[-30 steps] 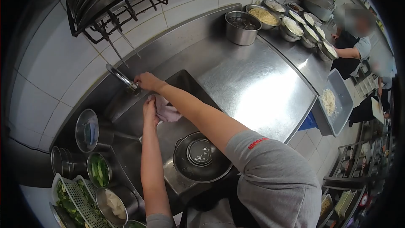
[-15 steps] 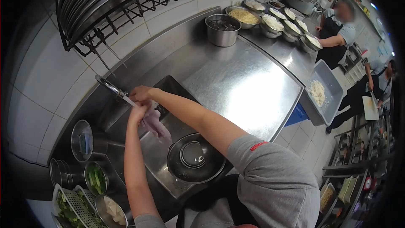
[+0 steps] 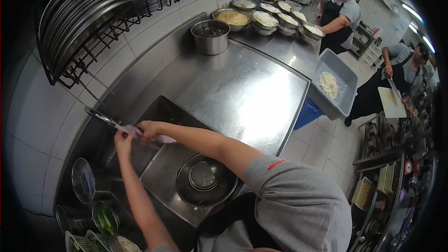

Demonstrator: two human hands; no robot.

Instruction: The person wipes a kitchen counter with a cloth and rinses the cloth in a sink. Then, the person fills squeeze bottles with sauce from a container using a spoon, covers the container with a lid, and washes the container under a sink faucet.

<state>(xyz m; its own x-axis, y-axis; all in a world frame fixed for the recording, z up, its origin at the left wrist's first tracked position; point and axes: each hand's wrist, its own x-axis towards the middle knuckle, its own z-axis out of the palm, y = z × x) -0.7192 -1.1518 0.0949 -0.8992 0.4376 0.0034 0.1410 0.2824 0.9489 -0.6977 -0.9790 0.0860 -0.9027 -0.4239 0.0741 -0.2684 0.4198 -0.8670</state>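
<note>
Beneath the faucet (image 3: 99, 115), the left hand (image 3: 123, 142), fingers bent nearly closed, holds a limp pinkish piece (image 3: 165, 139); the right hand (image 3: 150, 130) curls its fingers around it. Well right of the faucet, red sleeve lettering (image 3: 276, 164) is illegible.

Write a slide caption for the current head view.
Left hand and right hand hold a limp pink item under a running tap, beside a metal counter.
</note>
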